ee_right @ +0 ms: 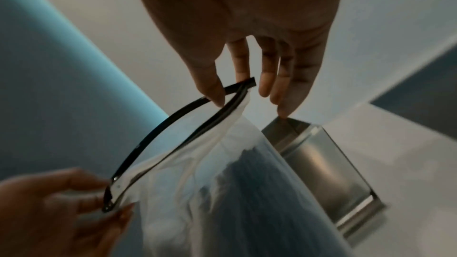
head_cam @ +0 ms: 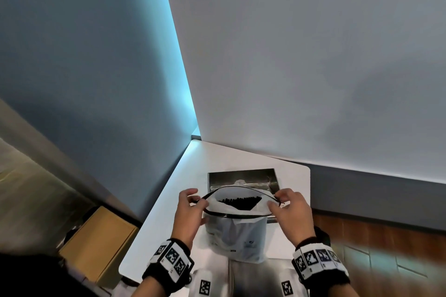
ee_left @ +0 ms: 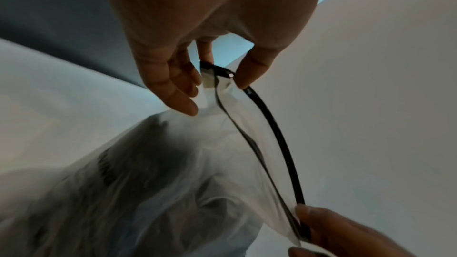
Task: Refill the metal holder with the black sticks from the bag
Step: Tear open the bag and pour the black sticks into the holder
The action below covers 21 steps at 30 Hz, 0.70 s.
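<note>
Both hands were up at the mouth of the translucent zip bag (head_cam: 237, 236), which stood on the white table (head_cam: 169, 200) in front of the metal holder (head_cam: 243, 177). The left hand (head_cam: 189, 212) pinched the left end of the black zip rim (head_cam: 241, 187); the right hand (head_cam: 290, 211) pinched the right end, mouth spread wide. The head view alone showed the black sticks (head_cam: 241, 201) inside; the right wrist view showed the holder's steel side (ee_right: 329, 169).

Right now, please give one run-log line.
left hand: pinches clear plastic bag rim | right hand: same | black sticks: inside | metal holder: behind
</note>
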Available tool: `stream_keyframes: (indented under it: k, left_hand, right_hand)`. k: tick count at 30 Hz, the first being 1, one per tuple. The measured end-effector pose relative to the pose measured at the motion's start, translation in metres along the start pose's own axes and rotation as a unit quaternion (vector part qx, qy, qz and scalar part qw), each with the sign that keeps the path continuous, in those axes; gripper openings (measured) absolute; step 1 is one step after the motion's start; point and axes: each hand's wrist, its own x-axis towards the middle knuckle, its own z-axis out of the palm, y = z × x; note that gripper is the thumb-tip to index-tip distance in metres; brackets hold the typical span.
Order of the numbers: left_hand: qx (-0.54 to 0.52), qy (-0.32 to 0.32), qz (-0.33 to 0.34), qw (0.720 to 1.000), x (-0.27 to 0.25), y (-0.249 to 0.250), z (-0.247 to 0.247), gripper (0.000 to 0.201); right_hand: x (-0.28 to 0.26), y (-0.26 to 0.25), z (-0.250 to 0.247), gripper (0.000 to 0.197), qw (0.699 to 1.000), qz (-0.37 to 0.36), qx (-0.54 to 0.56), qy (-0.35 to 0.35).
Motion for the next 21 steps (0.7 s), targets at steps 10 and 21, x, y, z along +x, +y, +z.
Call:
stream_keyframes:
  k: [10, 21]
  left_hand:
    - [-0.202, -0.103, -0.099, 0.969, -0.004, 0.009, 0.020, 0.011]
    - [-0.078, -0.079, -0.116, 0.987, -0.004, -0.008, 0.016, 0.006]
  right_hand:
    - [0.006, -0.020, 0.005, 0.010, 0.802, 0.254, 0.522, -0.137]
    - [0.003, 0.006, 0.019, 0.009, 0.969, 0.130, 0.197, -0.079]
